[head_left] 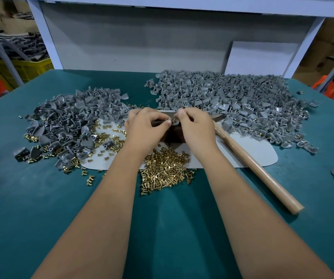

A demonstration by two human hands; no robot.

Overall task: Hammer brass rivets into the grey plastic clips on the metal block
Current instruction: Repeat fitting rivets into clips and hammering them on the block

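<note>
Both hands' [148, 125] [194, 125] grip on seemingly one grey clip [174, 122] over one block [173, 135].

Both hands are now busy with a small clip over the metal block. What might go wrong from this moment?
1. The left hand and right hand pinch one grey clip at their fingertips over the metal block; it may slip or sit crooked.
2. The hammer lies beside the right forearm, its handle reaching toward the table edge; an elbow may knock it.
3. Loose brass rivets lie under the wrists and could scatter.
</note>
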